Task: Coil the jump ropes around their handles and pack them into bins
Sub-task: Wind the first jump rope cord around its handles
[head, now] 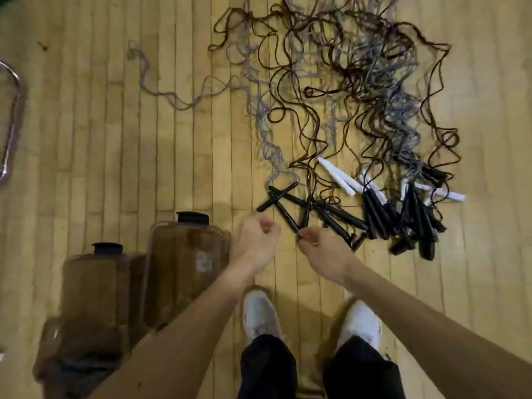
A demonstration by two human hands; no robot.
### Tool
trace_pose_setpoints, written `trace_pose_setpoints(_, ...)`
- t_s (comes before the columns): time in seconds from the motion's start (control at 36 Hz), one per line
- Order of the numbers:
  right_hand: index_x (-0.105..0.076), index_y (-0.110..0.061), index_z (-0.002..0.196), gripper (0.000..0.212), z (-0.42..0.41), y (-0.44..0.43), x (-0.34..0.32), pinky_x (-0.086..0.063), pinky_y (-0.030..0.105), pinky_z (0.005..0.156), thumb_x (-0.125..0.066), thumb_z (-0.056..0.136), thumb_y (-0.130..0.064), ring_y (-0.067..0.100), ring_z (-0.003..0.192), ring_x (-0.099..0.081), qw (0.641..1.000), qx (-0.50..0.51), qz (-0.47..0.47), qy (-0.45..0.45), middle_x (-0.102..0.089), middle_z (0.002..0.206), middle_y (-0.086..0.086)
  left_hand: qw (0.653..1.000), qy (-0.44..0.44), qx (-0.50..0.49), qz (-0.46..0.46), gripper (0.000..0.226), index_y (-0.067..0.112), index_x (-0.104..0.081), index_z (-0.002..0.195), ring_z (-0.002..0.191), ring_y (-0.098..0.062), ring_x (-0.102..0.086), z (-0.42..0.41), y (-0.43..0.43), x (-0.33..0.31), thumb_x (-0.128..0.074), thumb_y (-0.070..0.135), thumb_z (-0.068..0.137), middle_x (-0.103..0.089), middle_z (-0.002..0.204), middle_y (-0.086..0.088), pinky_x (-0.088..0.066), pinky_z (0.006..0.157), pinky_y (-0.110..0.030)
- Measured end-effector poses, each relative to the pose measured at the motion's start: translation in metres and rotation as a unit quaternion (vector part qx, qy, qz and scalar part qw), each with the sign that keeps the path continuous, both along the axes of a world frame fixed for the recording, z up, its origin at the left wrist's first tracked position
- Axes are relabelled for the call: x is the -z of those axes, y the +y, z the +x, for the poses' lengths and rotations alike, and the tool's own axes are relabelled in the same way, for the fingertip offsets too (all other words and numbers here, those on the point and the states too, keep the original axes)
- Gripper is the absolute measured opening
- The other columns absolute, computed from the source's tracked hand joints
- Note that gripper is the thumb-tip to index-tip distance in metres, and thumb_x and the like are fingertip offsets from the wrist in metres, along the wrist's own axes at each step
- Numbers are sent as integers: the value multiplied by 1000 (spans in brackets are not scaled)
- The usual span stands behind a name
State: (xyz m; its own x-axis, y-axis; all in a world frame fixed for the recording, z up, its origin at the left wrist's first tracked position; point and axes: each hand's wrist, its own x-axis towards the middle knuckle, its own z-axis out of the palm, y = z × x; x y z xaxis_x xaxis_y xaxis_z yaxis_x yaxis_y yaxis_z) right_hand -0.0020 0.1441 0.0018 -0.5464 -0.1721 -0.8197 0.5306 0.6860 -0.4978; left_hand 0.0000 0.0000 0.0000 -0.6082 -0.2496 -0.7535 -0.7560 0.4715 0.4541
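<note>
Starting far left, a metal hoop lies on the wooden floor, well apart from the action. Next come the two clear bins, side by side just beside the person's left arm. We'd say they sit there so a coiled rope can drop in without a step.

Now the left hand: the grip is narrow, fingers curled in, and we see nothing in it. It hovers just above the floor, near the closest handles, likely waiting to take up cord.

Across to the right hand, and here the grip is holding something. The fingertips pinch the near end of a black handle. That handle's long axis runs almost straight away from the person, its far end pointing up toward the tangle. A second black handle meets it in a V at the pinch.

Further right, the jump ropes lie loose on the floor. Their black handles and white handles are bunched at the near edge, mostly pointing toward the person, while the cords fan away. That puts the handles within reach. By our judgement, no coiling has begun yet.
</note>
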Motion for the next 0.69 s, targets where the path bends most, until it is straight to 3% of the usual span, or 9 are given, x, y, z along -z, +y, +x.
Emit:
trace_pose_setpoints(0.06, -53, -15, 140, 35, -9, -10, 42, -49, 26, 93, -47, 106, -20, 20, 115, -59, 999, -24, 14, 28, -62, 130, 3, 1000, 19, 5, -15, 19, 20, -62, 117, 104, -14, -59, -7, -4, 47, -58, 28, 100, -63, 109, 5, -46, 85, -29)
trace_pose_setpoints(0.14, -57, -12, 133, 31, -25, -23, 105, -52, 39, 98, -49, 103, -12, 24, 113, -61, 995, -66, 46, 64, -64, 124, 8, 997, 57, 13, -52, 24, 22, -60, 122, 112, -17, -58, -19, -9, 121, -60, 25, 98, -62, 115, 4, -48, 98, -37)
trace_pose_setpoints(0.19, -56, -11, 135, 35, -30, -29, 142, -50, 40, 102, -55, 100, -11, 26, 119, -59, 988, -89, 75, 105, -60, 130, 10, 990, 79, 59, -99, 35, 23, -58, 131, 124, -22, -51, -23, -13, 160, -61, 27, 96, -58, 128, -1, -43, 107, -47)
trace_pose_setpoints(0.28, -55, -10, 134, 36, -36, -36, 179, -44, 38, 106, -57, 100, -17, 27, 127, -50, 975, -106, 118, 154, -55, 135, 10, 975, 102, 119, -157, 42, 19, -55, 136, 131, -26, -41, -26, -18, 198, -61, 30, 97, -54, 135, -5, -36, 110, -50)
trace_pose_setpoints(0.42, -49, -8, 139, 41, -42, -47, 211, -38, 37, 108, -55, 100, -19, 27, 132, -39, 952, -144, 155, 222, -45, 140, 10, 936, 149, 190, -257, 27, 23, -64, 122, 114, -20, -53, -21, -23, 225, -56, 35, 100, -65, 117, 2, -43, 95, -37)
trace_pose_setpoints(0.53, -48, -8, 137, 41, -45, -49, 216, -42, 37, 103, -58, 97, -13, 27, 132, -39, 943, -156, 185, 226, -44, 140, 11, 954, 157, 164, -198, 21, 20, -66, 113, 97, -20, -60, -16, -22, 228, -58, 34, 99, -66, 105, 1, -52, 82, -40)
trace_pose_setpoints(0.61, -50, -7, 134, 40, -43, -50, 215, -45, 38, 102, -61, 96, -11, 28, 131, -43, 944, -172, 184, 214, -47, 138, 13, 964, 156, 155, -150, 17, 23, -66, 107, 85, -13, -61, -5, -17, 225, -55, 34, 101, -66, 96, 6, -55, 72, -33)
trace_pose_setpoints(0.69, -56, -9, 125, 32, -40, -51, 218, -52, 43, 97, -63, 93, -13, 30, 119, -54, 954, -170, 164, 184, -55, 128, 12, 988, 114, 83, -63, 16, 29, -66, 92, 78, -5, -60, 5, -13, 218, -55, 35, 101, -64, 85, 11, -48, 63, -22)
